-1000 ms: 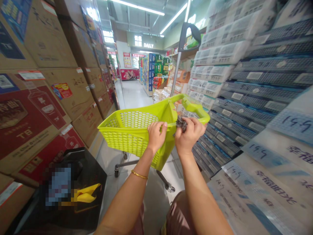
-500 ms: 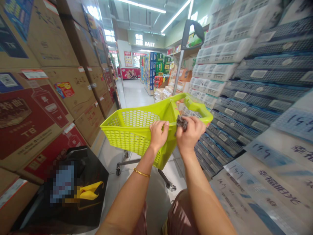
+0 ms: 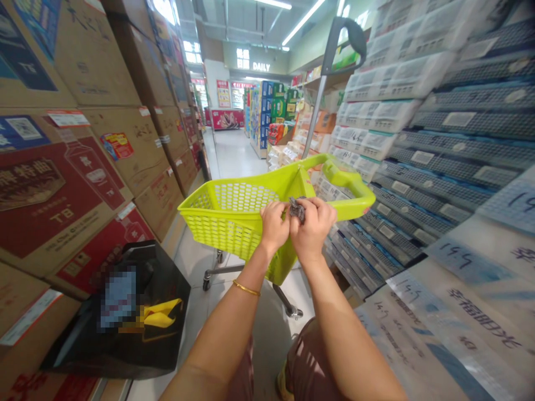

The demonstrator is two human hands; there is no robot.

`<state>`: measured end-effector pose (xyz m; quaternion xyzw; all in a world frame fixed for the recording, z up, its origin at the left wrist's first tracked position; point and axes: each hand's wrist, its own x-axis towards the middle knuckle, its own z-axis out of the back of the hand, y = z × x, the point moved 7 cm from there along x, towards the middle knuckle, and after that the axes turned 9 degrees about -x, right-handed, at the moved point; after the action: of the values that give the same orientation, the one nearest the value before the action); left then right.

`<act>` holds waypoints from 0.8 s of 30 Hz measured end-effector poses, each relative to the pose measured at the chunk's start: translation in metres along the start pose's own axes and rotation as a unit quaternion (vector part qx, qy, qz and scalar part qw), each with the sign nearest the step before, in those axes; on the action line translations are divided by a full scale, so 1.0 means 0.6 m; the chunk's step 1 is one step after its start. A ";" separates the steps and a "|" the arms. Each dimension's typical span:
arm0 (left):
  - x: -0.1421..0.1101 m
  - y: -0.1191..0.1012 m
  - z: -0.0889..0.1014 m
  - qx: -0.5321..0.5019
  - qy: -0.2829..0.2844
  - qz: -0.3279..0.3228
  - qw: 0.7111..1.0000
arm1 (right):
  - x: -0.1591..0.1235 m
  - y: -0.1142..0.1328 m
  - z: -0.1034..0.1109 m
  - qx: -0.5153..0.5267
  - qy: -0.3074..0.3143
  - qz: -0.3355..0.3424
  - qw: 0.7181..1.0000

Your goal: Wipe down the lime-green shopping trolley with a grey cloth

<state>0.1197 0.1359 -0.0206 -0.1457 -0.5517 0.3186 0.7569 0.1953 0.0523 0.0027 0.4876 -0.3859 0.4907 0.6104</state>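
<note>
A lime-green shopping cart [image 3: 221, 225] with a perforated basket stands side-on in front of me. My left hand [image 3: 275, 225] is closed over the near rim of the basket. Right beside it, my right hand [image 3: 312, 225] clutches a crumpled dark grey cloth [image 3: 297, 209] against the same rim. The two hands almost touch. To their right, the cart's looped green handle [image 3: 355, 203] extends. Part of the rim is hidden under my fingers.
Stacked cartons [image 3: 100, 184] wall the left side, with a black bag [image 3: 159, 345] at their foot. Stacked white packs [image 3: 376, 117] and dark-patterned packs [image 3: 418, 184] line the right. A grey-handled pole [image 3: 315, 111] rises behind the cart. A tiled aisle [image 3: 234, 150] leads away.
My right hand with the cloth has slid left along the rim, up close to my left hand. The left hand keeps its hold on the rim. The view has shifted slightly.
</note>
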 end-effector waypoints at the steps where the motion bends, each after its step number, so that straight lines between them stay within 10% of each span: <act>1: 0.000 0.000 0.000 0.001 0.001 0.001 1.000 | 0.000 -0.001 0.001 -0.005 -0.001 0.003 1.000; 24: 0.001 0.049 0.083 -0.054 -0.026 0.009 0.998 | -0.017 0.099 -0.002 -0.015 0.008 0.068 0.998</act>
<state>0.0639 0.1520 -0.0198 -0.1830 -0.5862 0.2993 0.7303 0.1351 0.0540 0.0054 0.4470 -0.4202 0.5294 0.5859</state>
